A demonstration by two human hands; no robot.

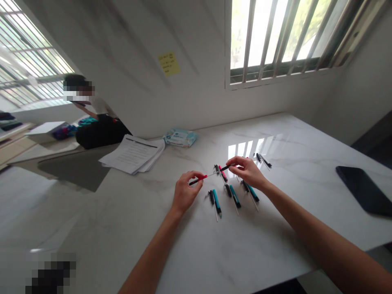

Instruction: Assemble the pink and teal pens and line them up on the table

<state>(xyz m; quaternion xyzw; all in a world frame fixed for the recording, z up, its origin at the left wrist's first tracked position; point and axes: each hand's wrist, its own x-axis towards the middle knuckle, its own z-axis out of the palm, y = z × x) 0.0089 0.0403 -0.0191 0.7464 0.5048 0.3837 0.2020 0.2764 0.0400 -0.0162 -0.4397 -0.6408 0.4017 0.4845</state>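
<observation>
My left hand [186,192] and my right hand [247,171] hold a red-and-black pen [208,176] between them, with a thin pale refill showing along its middle. The left hand pinches the red end, and the right pinches the black end. Just under that pen lies a pink-and-black pen part [222,173]. Several teal pen barrels [234,196] lie in a slanted row below my right hand, each with a black piece [228,190] and a thin refill beside it. Further back sits a black pen part [265,160].
The white marble table [245,241] has a dark phone [364,190] on its right, with loose papers [131,154] and a wet-wipes packet [180,137] along the back. A seated person [98,116] is beyond the table's left side. A yellow sticky note [169,63] is on the wall.
</observation>
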